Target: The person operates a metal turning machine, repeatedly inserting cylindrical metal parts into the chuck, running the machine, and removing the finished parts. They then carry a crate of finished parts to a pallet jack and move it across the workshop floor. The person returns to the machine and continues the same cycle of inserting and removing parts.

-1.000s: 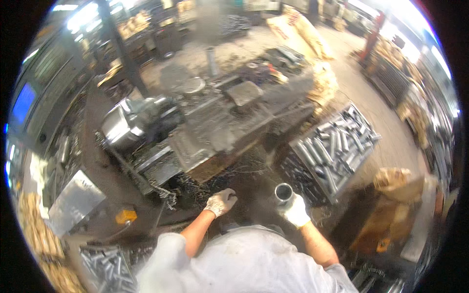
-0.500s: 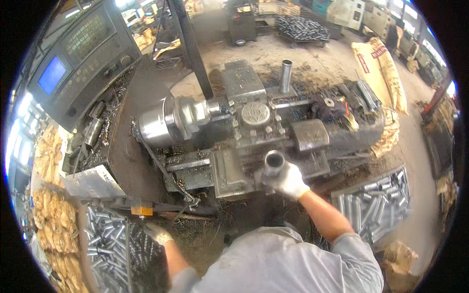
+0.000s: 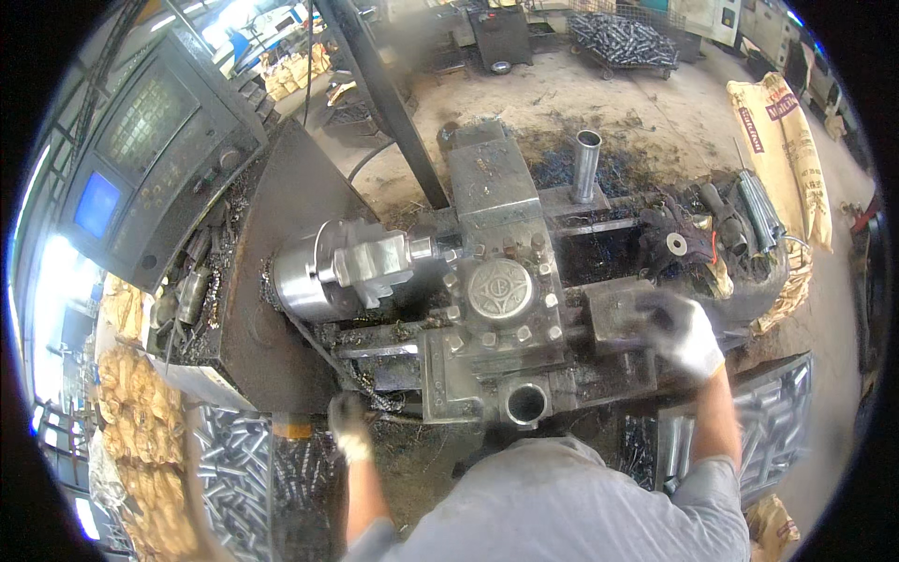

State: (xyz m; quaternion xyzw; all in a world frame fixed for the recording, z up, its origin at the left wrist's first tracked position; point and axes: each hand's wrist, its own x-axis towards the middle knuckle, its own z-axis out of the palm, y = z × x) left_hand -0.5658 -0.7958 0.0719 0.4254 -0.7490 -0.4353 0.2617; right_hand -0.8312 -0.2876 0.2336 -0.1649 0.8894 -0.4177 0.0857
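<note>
My right hand [image 3: 688,337], in a glove white at the wrist and dark at the fingers, is over the grey metal block [image 3: 618,314] right of the lathe's tool post [image 3: 499,288]. Motion smears its fingers. My left hand [image 3: 349,429], also gloved, is low at the lathe's front left, near a heap of metal chips [image 3: 382,403]; its fingers are blurred too. A short metal tube [image 3: 527,405] stands open end up at the carriage's near edge, with neither hand on it. The chuck [image 3: 314,281] with its bright jaws is left of the tool post.
A control panel [image 3: 140,169] with a blue screen rises at the left. Metal tubes fill a left bin [image 3: 234,468] and a right tray [image 3: 740,426]. Another tube [image 3: 586,167] stands behind the lathe. Beyond the cluttered right end leans a tan sack [image 3: 787,150].
My right hand has let go of the short tube and moved right, over the grey block. My left hand has risen toward the lathe's front. The whole view has shifted.
</note>
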